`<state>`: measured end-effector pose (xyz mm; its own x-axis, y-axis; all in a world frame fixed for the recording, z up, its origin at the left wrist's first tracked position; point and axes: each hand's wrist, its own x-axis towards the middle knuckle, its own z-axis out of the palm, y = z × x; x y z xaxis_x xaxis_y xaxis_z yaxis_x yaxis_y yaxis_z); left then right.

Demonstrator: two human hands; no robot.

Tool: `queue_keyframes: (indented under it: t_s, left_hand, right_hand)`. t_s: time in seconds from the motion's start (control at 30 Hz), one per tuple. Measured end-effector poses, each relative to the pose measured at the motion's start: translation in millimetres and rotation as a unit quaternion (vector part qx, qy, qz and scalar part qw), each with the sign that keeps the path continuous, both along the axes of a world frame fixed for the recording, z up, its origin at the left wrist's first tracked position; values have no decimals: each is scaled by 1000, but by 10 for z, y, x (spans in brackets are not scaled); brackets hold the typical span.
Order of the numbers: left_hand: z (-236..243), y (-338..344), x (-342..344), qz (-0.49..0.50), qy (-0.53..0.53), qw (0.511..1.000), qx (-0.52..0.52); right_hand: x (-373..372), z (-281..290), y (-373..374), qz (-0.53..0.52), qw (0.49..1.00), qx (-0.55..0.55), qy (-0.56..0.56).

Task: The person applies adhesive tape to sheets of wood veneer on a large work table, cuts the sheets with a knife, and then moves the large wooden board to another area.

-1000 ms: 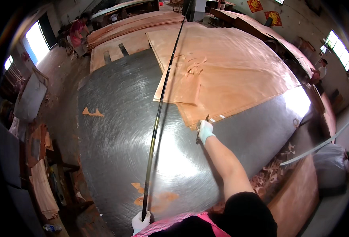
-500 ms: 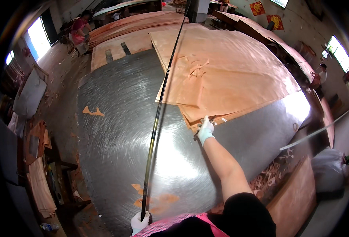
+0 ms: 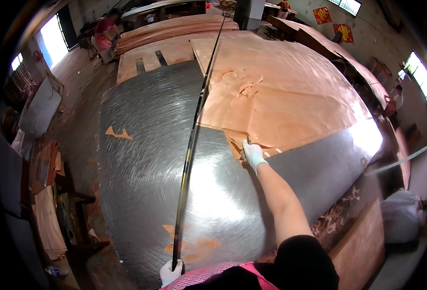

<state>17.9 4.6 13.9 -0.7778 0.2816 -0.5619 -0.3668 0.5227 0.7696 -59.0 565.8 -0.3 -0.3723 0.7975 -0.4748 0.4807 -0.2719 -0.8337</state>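
Note:
My left hand (image 3: 170,273), in a white glove, is closed round the lower end of a long thin black pole (image 3: 188,162). The pole slants up and away across a grey metal tabletop (image 3: 145,179). My right hand (image 3: 253,153), gloved too, pinches the near corner of the top reddish-tan wood veneer sheet (image 3: 295,87). That corner is bent up, and part of the veneer sheet beneath (image 3: 233,142) shows beside my fingers. A small dark bit by my thumb is too small to make out. Torn veneer scraps (image 3: 249,86) lie on the top sheet.
Veneer scraps (image 3: 118,133) lie on the tabletop's left, others (image 3: 199,241) near me. A tall veneer stack (image 3: 174,31) stands at the back, with a person (image 3: 106,36) beside it. Long veneer sheets (image 3: 339,53) lie back right. Scraps (image 3: 332,217) litter the floor at right.
My right hand has drawn slightly left, and the top sheet's corner is now bent back, baring more of the sheet below. My left hand stays on the pole. The view has shifted a little.

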Motion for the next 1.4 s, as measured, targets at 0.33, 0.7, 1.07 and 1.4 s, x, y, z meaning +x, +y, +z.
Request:
queue_keyframes:
  t_s: [0.33,0.7,1.07,1.4]
  left_hand:
    - [-51,26,-8,22,-36,998,35]
    - [-150,-14,-59,9,-2,1000,4]
    - [-98,-68,-122,-65,62,995,38]
    - [-107,0,-113,-120,126,983,-52]
  right_hand:
    - [35,148,107,-50,997,-36,43]
    - [-283,719,-4,-182,944,-36,275]
    - [266,826,-436,-223,910,-45,346]
    - [1248,229,-704,-202,955,-18,218]
